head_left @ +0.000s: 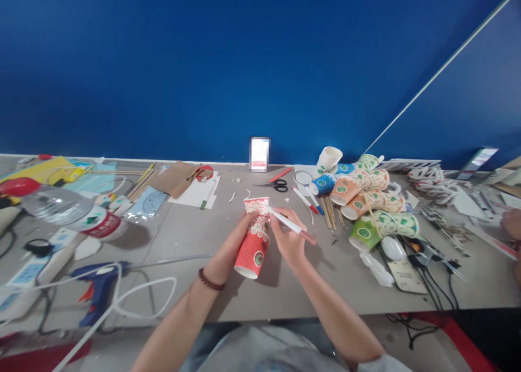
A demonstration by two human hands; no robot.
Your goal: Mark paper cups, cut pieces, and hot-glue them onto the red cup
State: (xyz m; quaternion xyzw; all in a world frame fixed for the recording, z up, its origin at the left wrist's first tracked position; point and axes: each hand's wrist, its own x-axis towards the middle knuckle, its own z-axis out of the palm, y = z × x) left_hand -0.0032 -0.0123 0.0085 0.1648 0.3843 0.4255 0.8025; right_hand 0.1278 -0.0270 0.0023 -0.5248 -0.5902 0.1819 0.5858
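Observation:
My left hand (233, 244) is wrapped round a red paper cup (254, 242) with white and green patterns, holding it tilted above the grey table (285, 290), its open mouth toward me. My right hand (288, 237) pinches a white marker pen (291, 225) with a reddish cap end, its tip resting on the cup's upper side near the base. A dark bead bracelet (210, 281) sits on my left wrist.
A heap of coloured paper cups (366, 198) lies to the right, with markers, wooden sticks and black scissors (278, 185) behind. A blue glue gun (97, 288) with white cable, a power strip and a water bottle (69, 209) lie left. Another person's hand (513, 223) shows far right.

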